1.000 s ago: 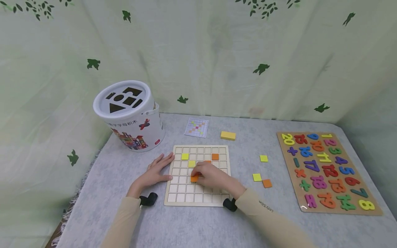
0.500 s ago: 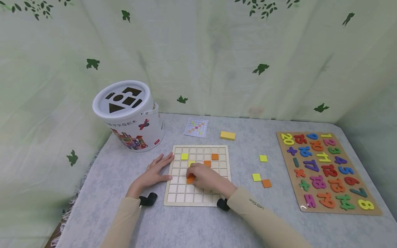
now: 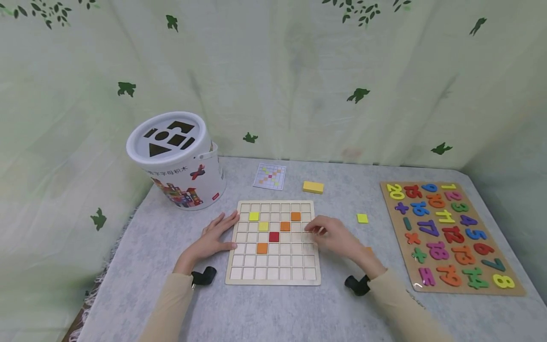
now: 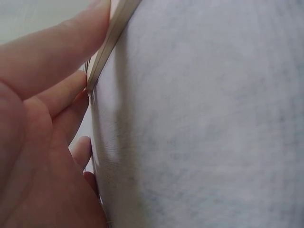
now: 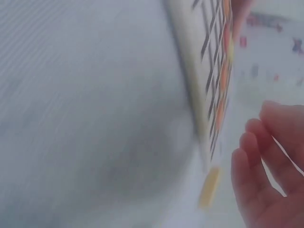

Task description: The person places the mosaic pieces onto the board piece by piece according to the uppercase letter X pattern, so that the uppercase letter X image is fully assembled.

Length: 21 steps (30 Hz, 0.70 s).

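Resting our left hand point(image 3: 212, 239) flat against the left edge of the wooden grid board point(image 3: 273, 280), we kept that grip released. Our right hand point(image 3: 335, 236) hovered at the board's right edge, fingers loosely curled, grasping nothing we could see. An orange tile point(image 3: 262, 248) sat in its cell, just below-left of the red tile point(image 3: 274, 236). We judged a careless sleeve might knock seated tiles loose. Only the left wrist view showed fingertips point(image 4: 80, 90) touching the board's rim; the right wrist view was blurred.
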{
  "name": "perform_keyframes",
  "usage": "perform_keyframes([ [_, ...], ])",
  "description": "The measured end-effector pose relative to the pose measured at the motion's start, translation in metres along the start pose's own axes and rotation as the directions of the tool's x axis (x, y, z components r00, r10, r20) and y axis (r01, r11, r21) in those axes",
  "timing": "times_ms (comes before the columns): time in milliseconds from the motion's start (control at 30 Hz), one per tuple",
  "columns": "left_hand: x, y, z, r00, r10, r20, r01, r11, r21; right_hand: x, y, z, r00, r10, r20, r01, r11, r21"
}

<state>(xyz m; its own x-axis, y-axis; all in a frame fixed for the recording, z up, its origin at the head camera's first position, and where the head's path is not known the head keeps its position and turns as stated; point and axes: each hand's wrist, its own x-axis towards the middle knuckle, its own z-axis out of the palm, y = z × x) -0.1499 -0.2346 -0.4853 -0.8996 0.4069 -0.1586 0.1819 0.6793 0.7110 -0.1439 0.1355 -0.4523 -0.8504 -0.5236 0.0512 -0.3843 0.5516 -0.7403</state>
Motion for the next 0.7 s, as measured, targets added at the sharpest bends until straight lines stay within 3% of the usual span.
perform_keyframes([
  [200,0.000,0.001,0.000,1.000,-0.004,0.004,0.004,1.000,-0.011,-0.035,0.033,-0.029,0.990,0.105,-0.098,-0.113,0.990,-0.085],
  [400,0.000,0.001,0.000,1.000,-0.003,0.007,0.003,1.000,-0.003,-0.059,0.050,-0.042,0.985,0.163,-0.065,-0.170,0.975,-0.140],
  [700,-0.001,0.003,0.000,1.000,-0.011,0.005,0.011,1.000,-0.004,-0.056,0.054,-0.036,0.983,0.175,-0.061,-0.183,0.964,-0.192],
])
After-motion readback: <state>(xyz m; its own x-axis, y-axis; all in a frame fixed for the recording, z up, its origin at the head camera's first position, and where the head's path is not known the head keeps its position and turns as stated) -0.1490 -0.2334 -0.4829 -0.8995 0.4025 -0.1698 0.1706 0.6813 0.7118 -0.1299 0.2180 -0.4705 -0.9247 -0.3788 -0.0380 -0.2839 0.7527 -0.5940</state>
